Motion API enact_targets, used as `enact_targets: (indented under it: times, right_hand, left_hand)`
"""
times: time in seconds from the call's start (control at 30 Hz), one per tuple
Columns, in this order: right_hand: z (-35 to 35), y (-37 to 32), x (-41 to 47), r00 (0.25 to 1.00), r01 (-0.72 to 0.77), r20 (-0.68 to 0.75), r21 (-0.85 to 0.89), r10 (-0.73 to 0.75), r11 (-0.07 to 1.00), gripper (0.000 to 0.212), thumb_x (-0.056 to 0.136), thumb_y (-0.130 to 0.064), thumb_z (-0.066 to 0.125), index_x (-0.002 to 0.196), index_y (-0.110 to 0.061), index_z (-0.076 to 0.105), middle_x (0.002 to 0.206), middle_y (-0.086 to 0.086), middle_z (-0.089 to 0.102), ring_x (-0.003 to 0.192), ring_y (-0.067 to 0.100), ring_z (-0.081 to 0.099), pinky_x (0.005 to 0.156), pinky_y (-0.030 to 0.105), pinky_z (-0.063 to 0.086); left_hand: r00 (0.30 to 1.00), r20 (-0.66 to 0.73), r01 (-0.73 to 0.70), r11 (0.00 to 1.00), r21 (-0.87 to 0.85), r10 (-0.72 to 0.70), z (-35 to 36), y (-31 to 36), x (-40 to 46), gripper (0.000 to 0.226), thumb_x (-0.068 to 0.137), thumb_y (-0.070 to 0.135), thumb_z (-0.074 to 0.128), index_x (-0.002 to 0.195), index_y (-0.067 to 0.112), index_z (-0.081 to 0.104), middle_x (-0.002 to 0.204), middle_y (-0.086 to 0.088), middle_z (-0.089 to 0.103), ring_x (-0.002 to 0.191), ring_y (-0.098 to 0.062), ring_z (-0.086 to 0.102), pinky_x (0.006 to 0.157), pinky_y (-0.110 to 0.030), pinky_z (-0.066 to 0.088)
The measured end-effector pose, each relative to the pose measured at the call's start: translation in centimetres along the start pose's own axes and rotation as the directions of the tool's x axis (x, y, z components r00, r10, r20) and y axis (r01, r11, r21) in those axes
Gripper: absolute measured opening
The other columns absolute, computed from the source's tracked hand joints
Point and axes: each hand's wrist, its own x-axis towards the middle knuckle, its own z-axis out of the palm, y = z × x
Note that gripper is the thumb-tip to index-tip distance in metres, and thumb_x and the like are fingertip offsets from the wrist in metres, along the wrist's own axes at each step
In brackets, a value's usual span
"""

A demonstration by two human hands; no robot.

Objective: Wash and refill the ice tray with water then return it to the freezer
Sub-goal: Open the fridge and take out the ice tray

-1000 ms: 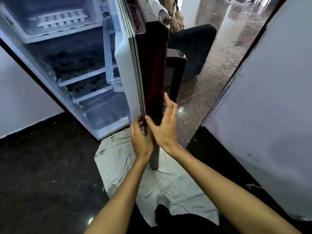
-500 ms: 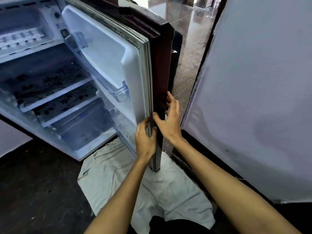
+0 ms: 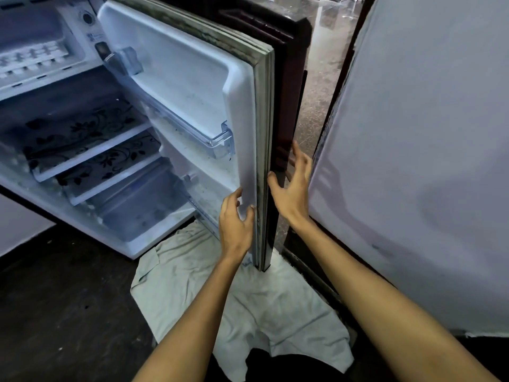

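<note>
Door (image 3: 192, 86) swung further shut | left hand (image 3: 237, 219) pinches its edge, right hand (image 3: 292, 186) spread outside | ice tray (image 3: 30, 57) in freezer | next: push closed.

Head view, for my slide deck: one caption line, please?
Both hands, left hand and right hand, on the open maroon fridge door's edge; white ice tray sits in the freezer.

Dark speckled floor (image 3: 63, 312) under me. Pale crumpled cloth (image 3: 264, 307) lies flat on it, one end tucked beneath my fridge's (image 3: 132, 244) front bottom edge. Fridge stands directly on floor. Beyond the door, glossy speckled floor (image 3: 316, 100) reflects light. White wall panel (image 3: 413, 161) meets floor at right.
</note>
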Motion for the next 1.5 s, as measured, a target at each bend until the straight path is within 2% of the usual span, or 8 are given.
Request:
enact_targets:
  times: [0.1,0.17,0.33,0.5,0.67,1.03,1.3,1.5]
  right_hand:
    - [0.9,1.0,-2.1,0.991,-0.030,-0.129,0.005,0.030,1.000,0.069,0.086,-0.012,0.065,0.146,-0.018,0.030,0.126,-0.012,0.028,0.107,-0.010,0.043,0.094,0.003,0.035]
    - [1.9,1.8,-3.9,0.987,-0.053,-0.151,0.022,0.056,0.998,0.062,0.086,-0.010,0.064,0.141,-0.015,0.036,0.126,-0.009,0.030,0.110,0.005,0.047,0.096,0.015,0.042]
    - [5.8,3.3,-7.7,0.996,-0.087,0.015,-0.012,0.087,0.996,0.047,0.085,-0.010,0.062,0.129,-0.015,0.046,0.121,-0.007,0.040,0.111,0.015,0.052,0.094,0.042,0.050]
    - [11.6,1.7,-8.8,0.973,-0.096,0.212,0.030,0.088,0.995,0.040,0.086,-0.007,0.060,0.124,-0.015,0.050,0.115,-0.003,0.048,0.110,0.013,0.051,0.097,0.043,0.047]
    - [19.1,-1.2,-6.9,0.934,-0.118,0.348,0.099,0.076,0.988,0.039,0.088,-0.004,0.058,0.126,-0.009,0.051,0.120,0.007,0.054,0.111,0.013,0.053,0.100,0.042,0.046]
    - [42.5,-12.7,9.2,0.905,-0.010,0.413,0.250,-0.097,0.968,0.038,0.095,-0.011,0.051,0.132,-0.012,0.045,0.114,0.001,0.053,0.096,0.003,0.051,0.080,0.004,0.041]
    - [55.9,-16.3,22.5,0.882,0.214,0.417,0.063,-0.220,0.975,0.034,0.094,-0.010,0.046,0.128,-0.006,0.045,0.116,0.010,0.057,0.098,0.023,0.055,0.082,0.028,0.044]
    - [62.4,-15.9,30.0,0.813,0.337,0.557,-0.211,-0.170,0.918,0.053,0.098,-0.020,0.046,0.146,-0.005,0.029,0.148,0.017,0.038,0.133,0.033,0.040,0.107,0.036,0.036]
  left_hand:
    - [0.999,-0.021,0.028,1.000,0.003,-0.028,-0.8,-0.9,-0.3,0.043,0.091,0.015,0.056,0.133,0.014,0.047,0.129,0.000,0.052,0.115,-0.016,0.052,0.096,-0.036,0.046]
    - [0.998,-0.041,0.049,0.999,0.006,-0.049,-1.8,-1.9,-0.7,0.044,0.091,0.014,0.057,0.133,0.014,0.047,0.130,-0.001,0.052,0.115,-0.017,0.052,0.096,-0.035,0.046]
    - [0.980,-0.156,0.137,0.988,0.064,-0.126,-5.4,-5.1,-1.5,0.043,0.090,0.014,0.059,0.131,0.009,0.049,0.128,-0.008,0.054,0.112,-0.023,0.055,0.094,-0.042,0.048]
    - [0.928,-0.293,0.253,0.966,0.043,-0.230,-10.1,-8.1,-1.5,0.045,0.088,0.013,0.061,0.131,0.011,0.049,0.128,-0.008,0.054,0.110,-0.024,0.056,0.094,-0.044,0.047]
    - [0.860,-0.435,0.314,0.949,0.041,-0.266,-16.2,-10.6,1.5,0.043,0.088,0.010,0.060,0.130,0.009,0.051,0.128,-0.006,0.055,0.113,-0.021,0.055,0.095,-0.030,0.044]
    - [0.813,-0.577,0.216,0.959,0.185,-0.072,-35.6,-14.2,24.7,0.046,0.093,0.019,0.054,0.137,0.009,0.044,0.138,-0.009,0.048,0.125,-0.023,0.047,0.101,-0.027,0.036]
    - [0.809,-0.584,0.152,0.936,0.319,0.067,-44.5,-17.2,43.1,0.050,0.093,0.023,0.054,0.138,0.009,0.040,0.140,-0.013,0.046,0.122,-0.027,0.049,0.098,-0.031,0.040]
    - [0.859,-0.512,0.193,0.916,0.353,0.016,-48.1,-21.4,52.7,0.069,0.087,0.040,0.055,0.142,0.007,0.030,0.141,-0.017,0.043,0.125,-0.034,0.045,0.100,-0.043,0.041]
